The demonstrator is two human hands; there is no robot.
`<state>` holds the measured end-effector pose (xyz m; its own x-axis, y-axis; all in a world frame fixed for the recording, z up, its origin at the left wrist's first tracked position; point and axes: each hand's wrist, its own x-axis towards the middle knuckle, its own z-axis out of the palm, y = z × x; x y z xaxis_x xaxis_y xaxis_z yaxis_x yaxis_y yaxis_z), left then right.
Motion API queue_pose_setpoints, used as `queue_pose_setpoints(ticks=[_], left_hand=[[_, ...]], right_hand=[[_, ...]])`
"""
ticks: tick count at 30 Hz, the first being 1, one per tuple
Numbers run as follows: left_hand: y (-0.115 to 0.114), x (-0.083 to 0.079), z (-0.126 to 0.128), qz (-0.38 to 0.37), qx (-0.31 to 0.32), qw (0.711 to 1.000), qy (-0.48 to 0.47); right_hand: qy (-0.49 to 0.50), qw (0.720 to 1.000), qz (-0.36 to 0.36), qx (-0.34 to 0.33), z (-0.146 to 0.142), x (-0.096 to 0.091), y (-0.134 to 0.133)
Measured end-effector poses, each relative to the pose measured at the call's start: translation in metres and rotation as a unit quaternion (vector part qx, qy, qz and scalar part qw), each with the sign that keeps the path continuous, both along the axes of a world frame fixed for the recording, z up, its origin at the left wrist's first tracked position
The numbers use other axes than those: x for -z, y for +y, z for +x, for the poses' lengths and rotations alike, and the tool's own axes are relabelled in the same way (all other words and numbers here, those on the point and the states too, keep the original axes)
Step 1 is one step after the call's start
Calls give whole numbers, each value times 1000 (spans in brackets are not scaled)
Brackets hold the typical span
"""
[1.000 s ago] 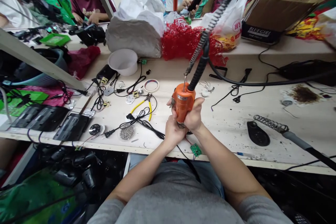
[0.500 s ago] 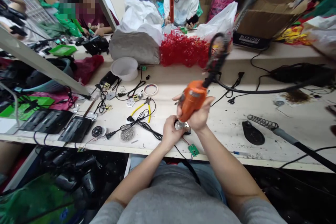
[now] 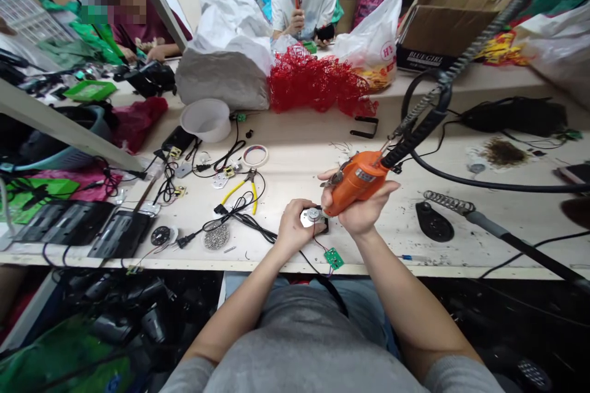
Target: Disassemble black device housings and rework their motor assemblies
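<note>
My right hand [image 3: 362,212] is wrapped round an orange electric screwdriver [image 3: 354,182], now tilted almost flat with its tip pointing left. Its black cable and coiled spring [image 3: 431,107] run up to the right. My left hand [image 3: 295,227] grips a small round silver motor [image 3: 312,216] just above the workbench [image 3: 369,239]. Thin red and black wires lead from the motor to a little green circuit board [image 3: 332,258] at the bench's front edge.
Yellow-handled cutters [image 3: 239,187], black cords, a tape roll [image 3: 255,155] and a pile of screws [image 3: 216,236] lie to the left. A soldering iron [image 3: 502,230] and black stand [image 3: 431,222] are on the right. Red mesh [image 3: 313,83], bags and other people are behind.
My right hand has swung the screwdriver from upright over the motor to nearly level and off to the right. The motor in my left hand is now uncovered.
</note>
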<state>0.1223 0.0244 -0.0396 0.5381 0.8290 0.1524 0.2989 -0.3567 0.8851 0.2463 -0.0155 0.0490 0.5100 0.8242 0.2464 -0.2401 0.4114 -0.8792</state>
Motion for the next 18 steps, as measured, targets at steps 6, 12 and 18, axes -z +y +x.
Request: queue_pose_setpoints(ticks=[6, 12, 18], left_hand=[[0, -1, 0, -7, 1, 1000, 1], [-1, 0, -1, -4, 7, 1000, -5], [-1, 2, 0, -2, -2, 1000, 6]], right_hand=[[22, 999, 27, 5, -2, 1, 1], [21, 999, 18, -21, -2, 2, 0], [16, 999, 4, -48, -4, 5, 7]])
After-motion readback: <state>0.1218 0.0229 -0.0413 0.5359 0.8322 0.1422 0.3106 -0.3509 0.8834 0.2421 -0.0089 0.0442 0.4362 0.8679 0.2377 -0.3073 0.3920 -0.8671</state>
